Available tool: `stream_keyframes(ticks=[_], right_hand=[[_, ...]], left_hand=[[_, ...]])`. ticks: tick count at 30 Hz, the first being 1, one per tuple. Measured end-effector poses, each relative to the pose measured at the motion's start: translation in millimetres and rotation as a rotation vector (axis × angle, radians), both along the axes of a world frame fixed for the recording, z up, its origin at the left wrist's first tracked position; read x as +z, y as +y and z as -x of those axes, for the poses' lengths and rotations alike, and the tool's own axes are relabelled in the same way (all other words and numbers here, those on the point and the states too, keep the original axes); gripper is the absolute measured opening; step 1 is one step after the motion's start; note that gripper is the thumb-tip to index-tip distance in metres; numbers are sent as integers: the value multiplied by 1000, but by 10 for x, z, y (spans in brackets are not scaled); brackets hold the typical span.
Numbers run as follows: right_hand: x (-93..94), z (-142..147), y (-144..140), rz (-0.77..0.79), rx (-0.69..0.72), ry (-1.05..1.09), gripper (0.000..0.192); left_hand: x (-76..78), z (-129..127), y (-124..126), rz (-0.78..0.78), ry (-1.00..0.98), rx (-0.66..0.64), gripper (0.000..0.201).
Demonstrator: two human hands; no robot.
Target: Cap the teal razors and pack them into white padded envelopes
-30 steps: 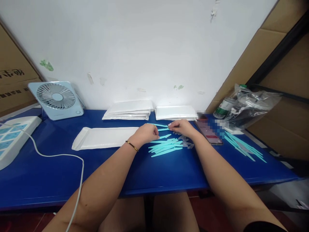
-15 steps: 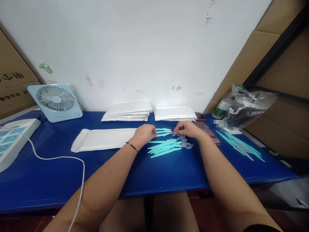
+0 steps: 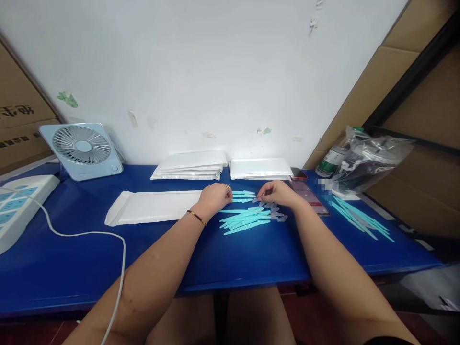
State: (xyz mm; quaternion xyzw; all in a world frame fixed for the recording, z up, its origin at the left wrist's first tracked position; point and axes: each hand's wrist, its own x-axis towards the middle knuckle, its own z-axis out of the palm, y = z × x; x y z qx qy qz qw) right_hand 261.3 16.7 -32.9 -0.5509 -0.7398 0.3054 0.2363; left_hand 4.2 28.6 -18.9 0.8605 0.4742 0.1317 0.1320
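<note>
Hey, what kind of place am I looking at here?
Probably a small packing station: stacks of white padded mailers on a blue table, loose teal plastic sticks, and cardboard cartons alongside.

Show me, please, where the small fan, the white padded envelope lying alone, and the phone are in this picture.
small fan (image 3: 82, 146), head view, on the round grille.
white padded envelope (image 3: 154, 207), head view, on its flat middle.
phone (image 3: 312, 196), head view, on its screen.
</note>
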Motion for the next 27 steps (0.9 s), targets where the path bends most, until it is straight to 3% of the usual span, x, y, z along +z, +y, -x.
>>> stream_keyframes(ticks=[12,17,22,27], right_hand=[[-27,260,42,-182,-40,-111,15],[100,19,-15,-180,45,-84,22],[236,-111,-129,-69,130,-156,21],[187,-36,-127,-57,96,-198,12]], left_hand=[[-135,-94,106,-35,-50,-41,9],[-58,-44,58,-51,-117,-49,20],[50,9,-52,160,-87,-207,20],[105,-48,-166,175,19,-135,7]])
